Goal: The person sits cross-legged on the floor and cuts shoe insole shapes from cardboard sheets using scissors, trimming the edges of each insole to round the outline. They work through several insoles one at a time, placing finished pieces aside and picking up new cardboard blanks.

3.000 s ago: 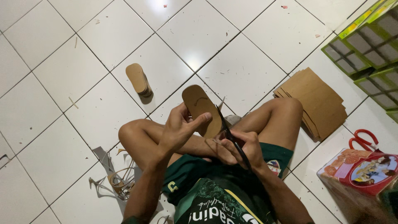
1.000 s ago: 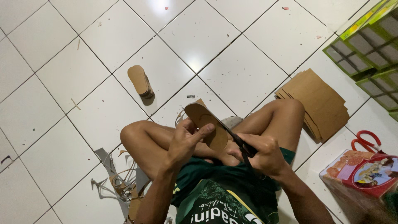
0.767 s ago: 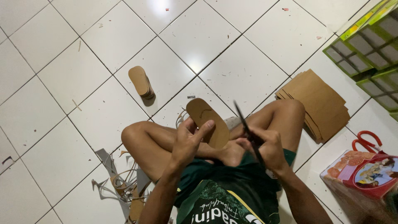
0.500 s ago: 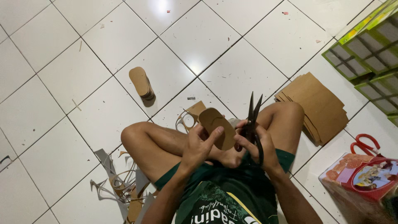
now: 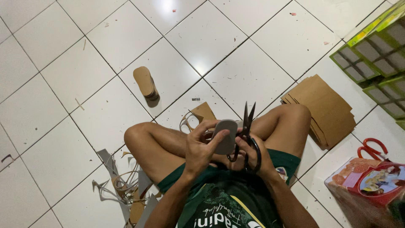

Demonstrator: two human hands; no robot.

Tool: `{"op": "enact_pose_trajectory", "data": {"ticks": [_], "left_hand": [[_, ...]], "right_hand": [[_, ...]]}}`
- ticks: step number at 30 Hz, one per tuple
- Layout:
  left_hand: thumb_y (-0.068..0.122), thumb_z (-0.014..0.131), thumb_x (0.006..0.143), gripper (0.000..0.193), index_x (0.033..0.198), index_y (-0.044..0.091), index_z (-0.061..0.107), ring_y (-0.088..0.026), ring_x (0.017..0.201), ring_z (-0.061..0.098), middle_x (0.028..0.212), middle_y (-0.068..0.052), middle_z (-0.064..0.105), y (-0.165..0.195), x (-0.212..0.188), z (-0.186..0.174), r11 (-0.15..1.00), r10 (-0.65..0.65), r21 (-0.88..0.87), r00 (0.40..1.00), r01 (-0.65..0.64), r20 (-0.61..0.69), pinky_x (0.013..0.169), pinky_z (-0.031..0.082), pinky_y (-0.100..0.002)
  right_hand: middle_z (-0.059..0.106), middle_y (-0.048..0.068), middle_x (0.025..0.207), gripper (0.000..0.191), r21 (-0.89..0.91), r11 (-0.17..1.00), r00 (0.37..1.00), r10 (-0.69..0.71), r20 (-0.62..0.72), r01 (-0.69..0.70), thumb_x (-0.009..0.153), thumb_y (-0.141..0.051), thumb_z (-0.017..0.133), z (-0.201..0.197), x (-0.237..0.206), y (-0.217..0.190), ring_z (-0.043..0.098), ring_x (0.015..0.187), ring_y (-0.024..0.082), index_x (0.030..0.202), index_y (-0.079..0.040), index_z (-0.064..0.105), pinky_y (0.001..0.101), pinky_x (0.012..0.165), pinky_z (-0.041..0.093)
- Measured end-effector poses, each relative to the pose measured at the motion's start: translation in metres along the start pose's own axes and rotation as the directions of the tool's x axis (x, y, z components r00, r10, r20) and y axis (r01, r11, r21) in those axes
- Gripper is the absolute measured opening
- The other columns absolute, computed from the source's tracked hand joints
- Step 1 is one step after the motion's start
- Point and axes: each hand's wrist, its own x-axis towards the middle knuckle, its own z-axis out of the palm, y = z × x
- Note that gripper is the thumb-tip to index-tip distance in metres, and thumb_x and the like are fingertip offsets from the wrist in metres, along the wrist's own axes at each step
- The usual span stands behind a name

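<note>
I sit cross-legged on a white tiled floor. My left hand (image 5: 202, 145) holds a sole-shaped cardboard cutout (image 5: 225, 136) upright, its grey side toward me, over my lap. Beside it, my right hand (image 5: 259, 156) grips black scissors (image 5: 247, 131) by the handles. Their blades point up and away, slightly apart, touching the cutout's right edge. A cut-off brown cardboard scrap (image 5: 202, 113) lies on the floor just beyond my shins.
A stack of cut cardboard soles (image 5: 145, 82) stands on the floor ahead to the left. A pile of brown cardboard sheets (image 5: 325, 109) lies by my right knee. Trimmings (image 5: 122, 185) lie at my left. Red-handled scissors (image 5: 371, 148), a colourful box (image 5: 371, 183) and green frames (image 5: 375, 59) sit at right.
I have turned the cutout from brown side up and flat to upright with its grey side facing me. The scissors swung up from under it to point away, and a scrap dropped to the floor.
</note>
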Motion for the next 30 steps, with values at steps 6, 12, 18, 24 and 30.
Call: {"op": "enact_pose_trajectory", "data": {"ticks": [6, 12, 18, 24, 30], "left_hand": [[0.009, 0.074, 0.096, 0.031, 0.125, 0.001, 0.069, -0.017, 0.103, 0.073, 0.114, -0.007, 0.071, 0.005, -0.003, 0.002, 0.994, 0.105, 0.027, 0.993, -0.107, 0.056, 0.087, 0.064, -0.029], [0.011, 0.072, 0.098, 0.026, 0.122, 0.001, 0.073, -0.015, 0.099, 0.075, 0.109, -0.007, 0.076, 0.016, -0.001, -0.011, 0.987, 0.031, 0.152, 0.995, -0.045, 0.094, 0.083, 0.062, -0.026], [0.002, 0.077, 0.093, 0.023, 0.116, 0.007, 0.076, -0.023, 0.117, 0.070, 0.114, -0.009, 0.075, 0.009, 0.002, -0.007, 0.920, 0.309, 0.220, 0.945, -0.325, 0.104, 0.116, 0.049, -0.043], [0.000, 0.080, 0.081, 0.030, 0.107, 0.013, 0.077, -0.038, 0.157, 0.030, 0.156, -0.018, 0.044, -0.014, -0.005, -0.003, 0.667, 0.511, 0.486, 0.821, -0.565, 0.253, 0.127, 0.032, -0.050], [0.011, 0.071, 0.098, 0.064, 0.151, 0.004, 0.037, -0.033, 0.152, 0.039, 0.162, -0.023, 0.034, -0.027, 0.008, -0.012, 0.969, 0.234, 0.080, 0.972, -0.236, 0.031, 0.122, 0.042, -0.044]], "right_hand": [[0.069, 0.004, 0.091, 0.036, -0.153, 0.980, 0.991, -0.129, -0.026, 0.123, 0.097, -0.018, 0.068, 0.001, -0.008, -0.028, 0.065, 0.076, 0.009, 0.127, 0.000, 0.059, 0.0237, 0.067, 0.054], [0.074, 0.004, 0.085, 0.044, -0.555, 0.783, 0.923, -0.378, -0.068, 0.279, 0.082, -0.012, 0.083, -0.007, -0.021, -0.048, 0.070, 0.075, 0.011, 0.121, -0.002, 0.065, 0.0237, 0.066, 0.058], [0.070, 0.007, 0.092, 0.031, -0.308, 0.894, 0.941, -0.339, 0.012, 0.326, 0.094, -0.016, 0.073, -0.008, -0.022, -0.049, 0.070, 0.085, 0.013, 0.117, -0.001, 0.059, 0.0270, 0.077, 0.058], [0.064, 0.007, 0.094, 0.031, 0.065, 0.977, 0.973, -0.195, -0.123, 0.204, 0.093, -0.007, 0.071, 0.002, -0.004, -0.046, 0.066, 0.075, 0.014, 0.118, -0.001, 0.052, 0.0288, 0.067, 0.055], [0.063, 0.005, 0.095, 0.032, -0.199, 0.936, 0.927, -0.326, -0.186, 0.290, 0.090, -0.001, 0.073, 0.011, -0.008, -0.038, 0.066, 0.077, 0.012, 0.115, -0.003, 0.052, 0.0270, 0.064, 0.056]]}}
